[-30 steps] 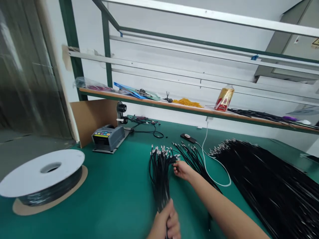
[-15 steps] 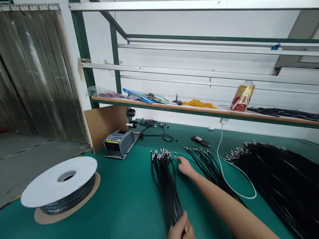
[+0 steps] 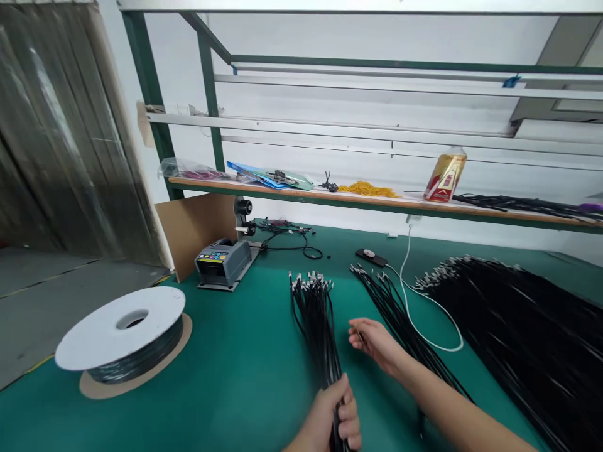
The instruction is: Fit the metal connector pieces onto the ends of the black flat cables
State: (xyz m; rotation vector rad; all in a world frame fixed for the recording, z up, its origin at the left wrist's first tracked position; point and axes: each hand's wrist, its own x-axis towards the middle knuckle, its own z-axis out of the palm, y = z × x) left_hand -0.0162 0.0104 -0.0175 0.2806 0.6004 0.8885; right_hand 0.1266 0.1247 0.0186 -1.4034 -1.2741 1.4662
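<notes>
My left hand (image 3: 332, 414) is closed around the lower part of a bundle of black cables (image 3: 325, 345) at the bottom centre. The bundle stretches away over the green mat, and its silvery connector ends (image 3: 311, 282) fan out at the far end. To the right of it, my right hand (image 3: 374, 344) hovers with loosely curled fingers apart from the bundle; no cable shows plainly between them. A smaller group of black cables (image 3: 393, 307) lies just beyond my right hand and partly behind the forearm. Below that forearm, a short dark cable end (image 3: 421, 424) shows.
A large pile of black cables (image 3: 513, 326) covers the right side. A white cord (image 3: 447, 314) loops beside it from a dark strip (image 3: 371, 257). On the left are a white spool (image 3: 122, 326) and a grey tape dispenser (image 3: 223, 262). A shelf (image 3: 301, 194) carries a bottle (image 3: 445, 176).
My right hand has drawn back from the connector ends, moving right and nearer to me, and its fingers have loosened. My left hand still grips the bundle. The view has shifted slightly.
</notes>
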